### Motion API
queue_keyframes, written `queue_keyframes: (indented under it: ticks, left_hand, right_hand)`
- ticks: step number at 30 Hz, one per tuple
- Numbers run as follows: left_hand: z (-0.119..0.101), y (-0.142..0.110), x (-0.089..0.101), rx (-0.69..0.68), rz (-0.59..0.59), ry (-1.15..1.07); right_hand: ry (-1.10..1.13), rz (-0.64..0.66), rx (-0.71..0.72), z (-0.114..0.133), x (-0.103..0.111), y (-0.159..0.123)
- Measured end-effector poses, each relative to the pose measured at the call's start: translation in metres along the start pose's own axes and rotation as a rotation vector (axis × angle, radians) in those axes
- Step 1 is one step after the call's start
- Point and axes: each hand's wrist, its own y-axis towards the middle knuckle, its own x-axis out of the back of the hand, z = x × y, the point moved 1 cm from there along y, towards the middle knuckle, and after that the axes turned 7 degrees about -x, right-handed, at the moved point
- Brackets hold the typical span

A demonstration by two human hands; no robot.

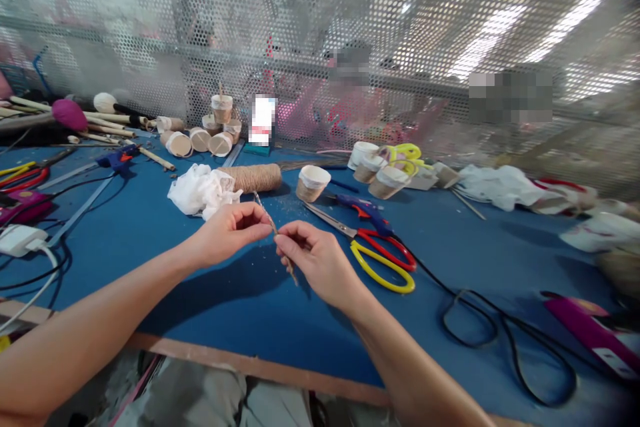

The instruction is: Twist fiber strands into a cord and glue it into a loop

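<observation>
My left hand [227, 232] and my right hand [314, 259] meet over the blue table [150, 240], both pinched on a thin twine-wrapped stick [274, 230]. The stick runs slantwise from behind my left fingers down past my right fingers. A roll of brown twine [254, 177] lies just beyond my hands, beside crumpled white cloth [200, 191]. A small cup wrapped in twine [312, 183] stands to the right of the roll.
Scissors with red and yellow handles [373, 248] lie right of my right hand, a black cable [505, 340] beyond. More cups [205, 137], sticks [107, 119], a blue glue gun [118, 157] and a white charger [19, 239] sit left. A perforated metal screen [320, 33] backs the table.
</observation>
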Motion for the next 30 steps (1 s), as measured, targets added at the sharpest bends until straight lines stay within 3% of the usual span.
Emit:
queue_keyframes:
  ticks: [11,19,30]
  left_hand:
    - [-0.002,0.0009,-0.0004,0.022,0.009,-0.067]
    - [-0.0003,0.0009,-0.0054,0.034,-0.041,-0.018]
    - [0.0003,0.0008,0.0006,-0.008,0.027,-0.061]
  right_hand:
    - [0.133,0.123,-0.049,0.0014,-0.002,-0.0004]
    - [-0.152,-0.153,0.054,-0.0026,-0.0053,-0.0005]
    - [0.09,0.042,-0.017,0.002,-0.0032,-0.0016]
